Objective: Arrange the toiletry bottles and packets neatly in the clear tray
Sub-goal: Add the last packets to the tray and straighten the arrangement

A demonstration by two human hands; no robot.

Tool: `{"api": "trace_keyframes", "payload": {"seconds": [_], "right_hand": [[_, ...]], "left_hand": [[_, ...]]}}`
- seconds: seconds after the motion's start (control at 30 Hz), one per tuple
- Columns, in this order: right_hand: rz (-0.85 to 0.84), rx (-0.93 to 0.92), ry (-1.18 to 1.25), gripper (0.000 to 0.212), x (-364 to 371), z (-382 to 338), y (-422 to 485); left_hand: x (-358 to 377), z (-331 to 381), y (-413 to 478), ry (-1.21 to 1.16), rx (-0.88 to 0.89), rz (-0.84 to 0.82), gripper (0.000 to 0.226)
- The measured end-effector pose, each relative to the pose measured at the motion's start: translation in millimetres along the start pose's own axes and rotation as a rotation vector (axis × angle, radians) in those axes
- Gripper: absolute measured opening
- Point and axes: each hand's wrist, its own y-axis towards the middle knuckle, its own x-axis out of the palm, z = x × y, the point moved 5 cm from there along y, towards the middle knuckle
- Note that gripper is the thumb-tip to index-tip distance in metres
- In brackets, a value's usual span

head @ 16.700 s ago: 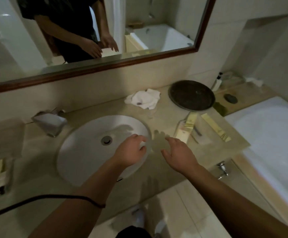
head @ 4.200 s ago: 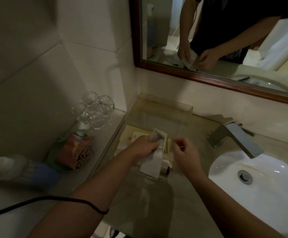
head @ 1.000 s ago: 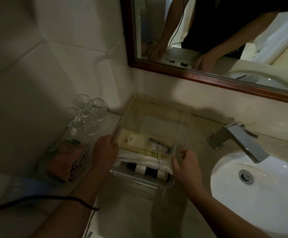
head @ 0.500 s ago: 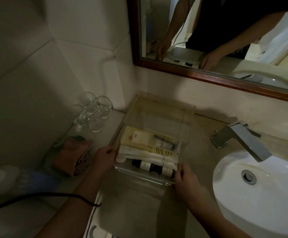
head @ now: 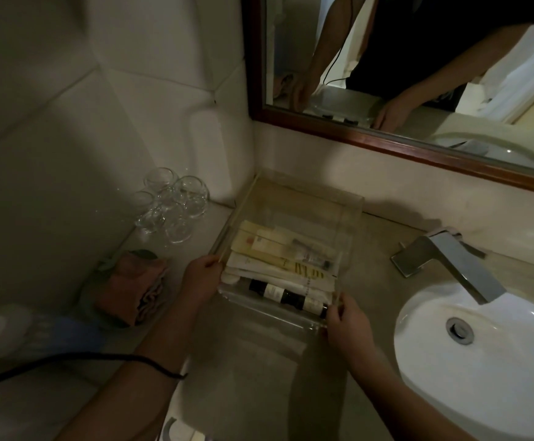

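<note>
Room, head view: dim bathroom corner, a beige stone worktop (head: 259,361) running under a wood-framed mirror (head: 418,58), with a white basin (head: 482,361) and an angular tap (head: 450,262) on the right.
Beside the tray: a cluster of upturned glasses (head: 170,205) and a folded cloth (head: 135,281) sit on the ledge to its left.
Tray: the clear tray (head: 351,202) rests on the worktop in the corner, its far wall near the wall under the mirror.
Contents: pale packets (head: 278,265) lie side by side across the near half, with a small tube (head: 310,254) on top and a dark bottle (head: 286,294) on its side along the near wall; the far half holds nothing visible.
Left hand: the left hand (head: 200,281) grips the tray's left wall near the front corner, fingers curled round it.
Right hand: the right hand (head: 348,326) pinches the near right corner, fingers closed on the rim.
Step in hand: filling looks done; both hands appear to be squaring or seating the tray itself.
Next move calls for: an even two-handed slide so the stacked packets do not shift, then letting go; the tube perched on top looks likeliest to roll.
</note>
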Motion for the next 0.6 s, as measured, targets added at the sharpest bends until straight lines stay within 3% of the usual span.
{"api": "trace_keyframes", "payload": {"seconds": [0.13,0.3,0.37,0.43,0.6], "right_hand": [[0.012,0.019,0.025,0.008,-5,-7,16],[0.046,0.042,0.107,0.013,-10,-12,21],[0.060,0.058,0.142,0.020,-12,-14,25],[0.085,0.066,0.195,0.032,-14,-17,27],[0.078,0.042,0.359,0.088,-16,-18,26]], "left_hand": [[9,6,17,-0.059,-0.013,-0.032,0.035],[15,25,16,-0.143,0.018,-0.013,0.023],[15,22,20,-0.176,0.027,-0.016,0.032],[15,15,26,-0.219,0.035,-0.029,0.045],[23,15,23,-0.228,0.138,-0.082,0.083]]}}
